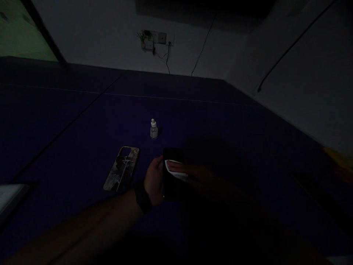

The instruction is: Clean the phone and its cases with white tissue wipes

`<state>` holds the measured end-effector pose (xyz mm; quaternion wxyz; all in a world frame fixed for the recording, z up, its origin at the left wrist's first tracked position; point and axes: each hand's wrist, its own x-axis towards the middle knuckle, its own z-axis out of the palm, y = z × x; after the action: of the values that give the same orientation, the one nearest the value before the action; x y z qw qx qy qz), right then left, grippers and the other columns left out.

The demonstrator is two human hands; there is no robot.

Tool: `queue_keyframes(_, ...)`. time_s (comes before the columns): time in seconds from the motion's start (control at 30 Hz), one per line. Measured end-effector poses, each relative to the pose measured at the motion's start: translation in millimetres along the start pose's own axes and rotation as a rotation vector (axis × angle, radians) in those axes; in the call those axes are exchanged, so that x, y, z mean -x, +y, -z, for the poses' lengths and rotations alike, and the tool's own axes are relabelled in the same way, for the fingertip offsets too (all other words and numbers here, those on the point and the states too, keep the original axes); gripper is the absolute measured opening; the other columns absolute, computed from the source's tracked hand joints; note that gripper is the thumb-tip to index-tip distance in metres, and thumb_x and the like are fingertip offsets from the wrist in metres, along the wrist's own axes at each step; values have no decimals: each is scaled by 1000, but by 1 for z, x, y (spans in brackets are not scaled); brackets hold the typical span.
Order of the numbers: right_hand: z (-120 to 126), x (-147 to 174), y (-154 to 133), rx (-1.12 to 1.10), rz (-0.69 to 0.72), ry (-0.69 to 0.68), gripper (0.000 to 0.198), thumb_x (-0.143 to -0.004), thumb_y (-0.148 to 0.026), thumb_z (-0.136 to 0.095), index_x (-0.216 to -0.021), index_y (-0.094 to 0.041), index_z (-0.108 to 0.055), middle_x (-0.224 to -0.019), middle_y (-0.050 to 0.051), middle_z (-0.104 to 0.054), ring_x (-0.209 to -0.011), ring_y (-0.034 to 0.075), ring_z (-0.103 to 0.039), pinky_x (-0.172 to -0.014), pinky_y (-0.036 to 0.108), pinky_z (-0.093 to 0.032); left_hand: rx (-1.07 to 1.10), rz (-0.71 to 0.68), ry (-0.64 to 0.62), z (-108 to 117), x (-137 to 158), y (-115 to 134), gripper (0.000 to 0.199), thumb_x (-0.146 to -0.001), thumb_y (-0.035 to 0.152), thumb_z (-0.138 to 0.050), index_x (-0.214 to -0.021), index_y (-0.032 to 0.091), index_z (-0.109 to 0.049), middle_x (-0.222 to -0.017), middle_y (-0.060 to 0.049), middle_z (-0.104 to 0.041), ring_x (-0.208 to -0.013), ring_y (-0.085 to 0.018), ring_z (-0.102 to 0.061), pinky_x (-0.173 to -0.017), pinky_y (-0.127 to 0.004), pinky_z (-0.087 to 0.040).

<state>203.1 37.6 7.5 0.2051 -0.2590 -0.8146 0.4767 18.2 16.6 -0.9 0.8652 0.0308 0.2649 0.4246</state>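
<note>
My left hand (154,180), with a dark band on its wrist, grips a black smartphone (171,189) along its left edge. On the phone's dark face lies a white cloth or wipe (176,173), pressed there by the fingers of my right hand (193,175). Left of the phone, a patterned phone case (122,169) with a camera cutout rests on the dark surface. Beyond the phone stands a small dropper bottle (153,131) with a white top, upright. The dim light hides most detail of my right hand.
The dark blue-purple table (82,136) reaches to the wall, where power sockets (156,37) and hanging cables (204,46) show. A pale flat object (11,197) lies at the left edge, and something yellowish (339,163) sits at the right.
</note>
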Motion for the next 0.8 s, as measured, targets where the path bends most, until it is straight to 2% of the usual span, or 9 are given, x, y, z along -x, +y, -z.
queue_keyframes(0.1,-2,-2,-4,81,39,-113,61,-96,-6,-45,-150,-33,-52,-160,1,-46,-148,17,-45,-125,43,-33,-29,44,1,2,1,2,55,-97,49,-39,-112,10,-74,-74,-11,-72,-64,-24,-67,-73,-37,-52)
queue_keyframes(0.23,-3,-2,-9,47,7,-251,58,-97,-6,-46,-144,-38,-59,-152,-4,-57,-138,16,-57,-118,37,-45,-62,79,-31,4,1,3,59,-98,52,-35,-105,9,-75,-62,-8,-67,-55,-21,-62,-64,-34,-48)
queue_keyframes(0.3,-4,-3,-8,72,3,-214,59,-96,-5,-45,-145,-37,-58,-153,-3,-55,-141,17,-55,-120,39,-42,-44,74,-34,4,0,2,57,-99,52,-36,-95,11,-75,-61,-8,-66,-56,-21,-62,-66,-34,-49)
queue_keyframes(0.43,-7,-6,-3,184,-18,-33,63,-97,-5,-42,-154,-32,-46,-163,0,-40,-151,18,-40,-127,46,-31,-6,-52,-3,5,-2,-1,40,-98,42,-46,-80,16,-71,-60,-4,-66,-58,-20,-63,-70,-33,-50)
queue_keyframes(0.5,-7,-6,-4,189,-10,-65,64,-97,-6,-42,-154,-33,-46,-162,-1,-40,-150,18,-41,-126,45,-33,-11,-45,-17,6,-3,-1,39,-97,42,-47,-85,15,-73,-61,-4,-66,-56,-19,-62,-69,-32,-50)
queue_keyframes(0.6,-5,-6,-11,156,-7,-208,63,-95,-5,-45,-148,-36,-54,-156,-4,-50,-144,17,-51,-123,39,-39,-24,64,-77,9,-2,1,51,-97,50,-42,-99,11,-75,-61,-6,-65,-53,-19,-61,-64,-32,-48)
queue_keyframes(0.67,-3,-5,-14,122,-24,-276,62,-93,-4,-46,-144,-37,-59,-152,-5,-56,-140,16,-56,-120,36,-42,-32,82,-99,11,-1,2,55,-96,53,-42,-104,10,-75,-64,-8,-67,-57,-20,-63,-64,-32,-49)
queue_keyframes(0.73,-1,-4,-14,112,-42,-245,61,-94,-4,-44,-144,-37,-59,-152,-5,-55,-140,16,-56,-120,37,-42,-37,48,-92,11,-2,2,51,-97,51,-44,-104,10,-75,-72,-9,-71,-63,-21,-66,-68,-33,-50)
queue_keyframes(0.8,0,-4,-11,144,-50,-132,62,-95,-5,-43,-148,-37,-55,-156,-4,-51,-144,17,-51,-123,40,-38,-37,-19,-60,10,-3,0,44,-97,46,-47,-100,12,-75,-76,-9,-73,-66,-21,-67,-72,-32,-51)
